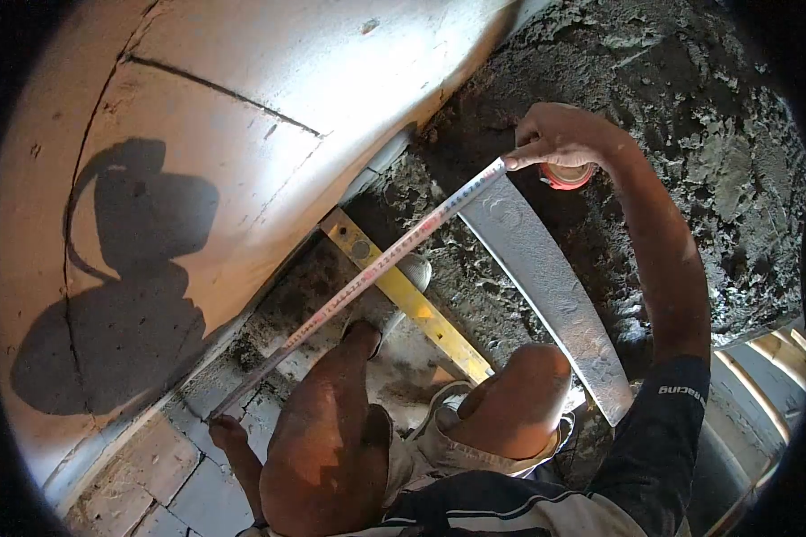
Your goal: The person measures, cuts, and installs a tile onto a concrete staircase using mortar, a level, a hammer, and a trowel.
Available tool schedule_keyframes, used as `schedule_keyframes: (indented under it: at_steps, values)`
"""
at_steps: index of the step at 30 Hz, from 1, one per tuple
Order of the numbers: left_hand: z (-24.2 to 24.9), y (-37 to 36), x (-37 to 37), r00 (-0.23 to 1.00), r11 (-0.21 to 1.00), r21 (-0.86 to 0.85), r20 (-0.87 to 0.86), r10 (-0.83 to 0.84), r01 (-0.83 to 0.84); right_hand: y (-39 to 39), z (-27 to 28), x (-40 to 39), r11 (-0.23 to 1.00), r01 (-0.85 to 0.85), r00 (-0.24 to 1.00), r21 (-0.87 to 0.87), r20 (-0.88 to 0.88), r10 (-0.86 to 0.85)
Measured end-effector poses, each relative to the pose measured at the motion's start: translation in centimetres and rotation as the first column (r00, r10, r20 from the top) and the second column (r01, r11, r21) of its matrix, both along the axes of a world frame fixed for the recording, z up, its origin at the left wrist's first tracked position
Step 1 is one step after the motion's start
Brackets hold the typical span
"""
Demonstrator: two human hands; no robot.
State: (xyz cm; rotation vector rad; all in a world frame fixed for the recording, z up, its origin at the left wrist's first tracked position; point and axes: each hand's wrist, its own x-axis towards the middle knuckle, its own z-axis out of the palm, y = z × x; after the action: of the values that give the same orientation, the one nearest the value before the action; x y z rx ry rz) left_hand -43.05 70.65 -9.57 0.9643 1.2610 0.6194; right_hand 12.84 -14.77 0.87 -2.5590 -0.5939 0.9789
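Note:
A tape measure's extended blade (367, 271) runs diagonally across the view, its printed numbers facing up. At the upper right, my right hand (555, 139) is closed on the tape measure, whose round red case (567, 176) shows below the fingers; the thumb lies by the blade. My left hand (228, 433) pinches the blade's far end low at the left, beside the wall's foot. Under the blade's upper part lies a flat grey slab (546, 282) with one curved edge. A yellow spirit level (412, 300) passes beneath the blade, close to my legs.
Rough dark mortar (690, 161) covers the ground at the upper right. The pale wall (269, 80) rises at the left, with a shadow on it. Floor tiles (148, 456) lie at the lower left. Pale poles (752, 385) stand at the right edge.

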Motion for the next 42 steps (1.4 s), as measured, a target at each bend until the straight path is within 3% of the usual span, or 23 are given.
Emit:
schedule_keyframes:
  at_steps: [1, 2, 3, 4, 5, 6, 7, 8, 9, 12, 14, 20, 33, 39, 42]
  values:
    - [0.4, 0.2, -1.1, 0.765, 0.731, 0.389, -0.582, -0.276, 0.56, -0.4, 0.0, 0.3, 1.0, 0.003, 1.0, -0.001, -0.002, -0.003]
    - [0.5, 0.3, -1.4, 0.247, 0.134, 0.238, -0.968, -0.052, 0.962, -0.8, 0.2, 0.5, 1.0, 0.023, 1.0, -0.003, -0.02, -0.023]
    - [0.3, 0.5, -0.8, 0.246, 0.131, 0.237, -0.968, -0.055, 0.963, -1.2, 0.4, 0.6, 0.999, 0.043, 0.998, -0.005, -0.039, -0.043]
    - [0.3, 0.5, 0.3, 0.753, 0.719, 0.416, -0.619, -0.226, 0.557, -1.4, 0.5, 0.5, 0.999, 0.045, 0.998, -0.007, -0.04, -0.045]
    - [0.3, 0.0, 1.0, 0.995, 0.996, 0.081, -0.093, 0.048, -0.041, -1.6, 0.5, 0.5, 0.998, 0.062, 0.997, -0.022, -0.054, -0.064]
    - [0.1, -1.1, 1.0, 0.995, 0.996, 0.081, -0.091, 0.047, -0.04, -1.8, 0.6, 0.5, 0.996, 0.08, 0.994, -0.037, -0.068, -0.082]
    - [0.0, -2.4, 0.7, 0.983, 0.94, 0.289, -0.024, -0.18, 0.18, -1.8, 0.8, 0.4, 0.996, 0.081, 0.994, -0.037, -0.068, -0.083]
    - [0.1, -3.1, 0.7, 0.913, 0.794, 0.491, -0.008, -0.408, 0.359, -1.6, 1.0, 0.0, 0.995, 0.097, 0.994, -0.015, -0.047, -0.098]
    - [0.3, -3.1, 0.8, 0.912, 0.793, 0.49, -0.009, -0.41, 0.362, -1.6, 1.0, -0.2, 0.993, 0.114, 0.993, 0.007, -0.027, -0.114]
    - [1.1, -2.5, 1.2, 0.99, 0.96, 0.248, 0.028, -0.137, 0.126, -1.5, 0.8, -0.6, 0.983, 0.179, 0.984, 0.048, -0.038, -0.177]
    - [1.6, -1.8, 1.7, 0.999, 0.996, 0.078, 0.009, 0.049, -0.049, -1.8, 0.2, -0.2, 0.988, 0.146, 0.989, 0.053, -0.022, -0.145]
    - [2.2, -0.9, 0.1, 0.99, 0.99, -0.021, 0.004, -0.141, 0.141, -1.6, 0.6, -0.3, 0.991, 0.137, 0.991, -0.015, -0.009, -0.137]
    - [6.0, -4.6, 1.2, 0.983, 0.986, -0.035, 0.08, -0.163, 0.166, -1.8, 0.1, -0.1, 0.996, 0.091, 0.993, 0.024, 0.077, -0.093]
    - [6.5, -5.8, 2.0, 0.975, 0.98, -0.052, 0.124, -0.183, 0.191, -1.7, 0.6, 0.2, 0.998, 0.052, 0.999, -0.033, 0.014, -0.052]
    - [6.5, -6.6, 2.0, 0.971, 0.978, -0.061, 0.149, -0.189, 0.199, -1.3, 1.2, -0.6, 0.993, 0.108, 0.992, -0.038, 0.066, -0.105]
